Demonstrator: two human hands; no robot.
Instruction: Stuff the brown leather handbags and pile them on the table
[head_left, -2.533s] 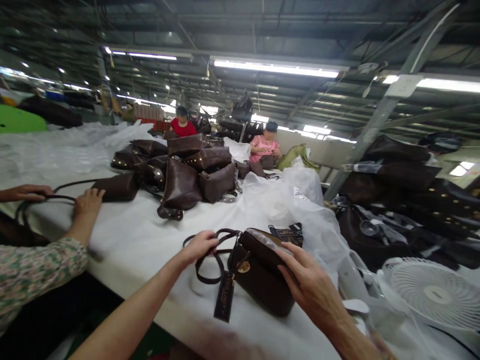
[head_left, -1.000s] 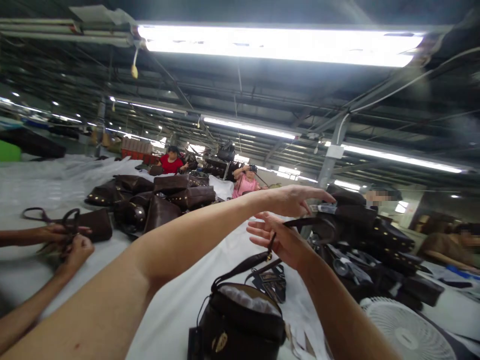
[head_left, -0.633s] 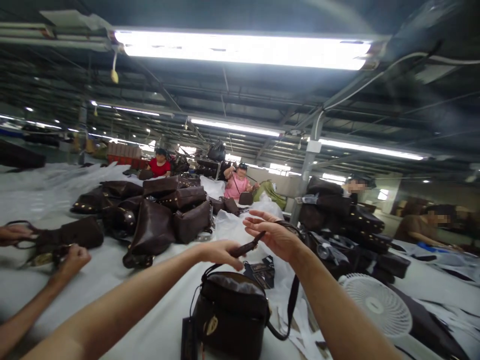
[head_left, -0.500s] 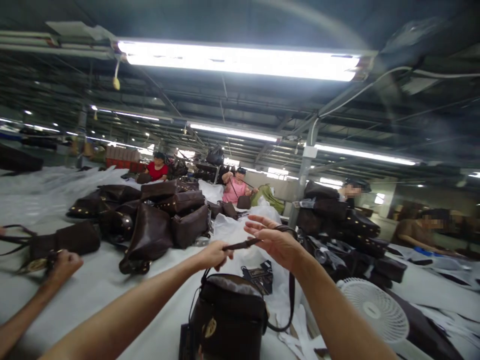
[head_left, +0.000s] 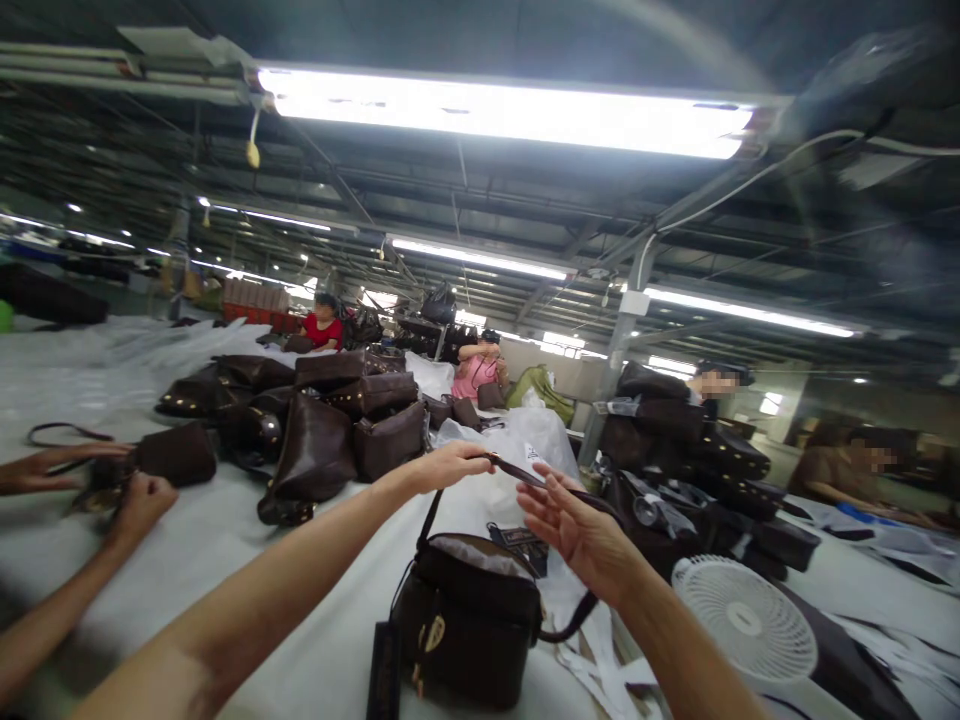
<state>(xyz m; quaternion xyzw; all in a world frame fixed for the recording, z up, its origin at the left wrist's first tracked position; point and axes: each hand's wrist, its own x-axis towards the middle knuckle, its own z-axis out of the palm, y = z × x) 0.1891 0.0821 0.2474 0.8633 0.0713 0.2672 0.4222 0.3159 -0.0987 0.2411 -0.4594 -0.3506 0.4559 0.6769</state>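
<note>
The bag (head_left: 469, 630) was found upright, mouth open, on the white table cover (head_left: 330, 645), below both hands. Above the bag's left side, the strap (head_left: 517, 472) was pinched by the left hand (head_left: 454, 465), fingers narrow. Above its right side, the strap was touched by the right hand (head_left: 577, 530), fingers loosely spread; whether it was gripped could not be told. Judged best: strap held flat and untwisted, bag not tipped. Room: far left of the bag was occupied by a co-worker's hand (head_left: 146, 502); beyond its left, by piled bags (head_left: 315, 445). Just right of the bag, movement was limited by white strips (head_left: 601, 665), farther right by the fan (head_left: 746, 615).
</note>
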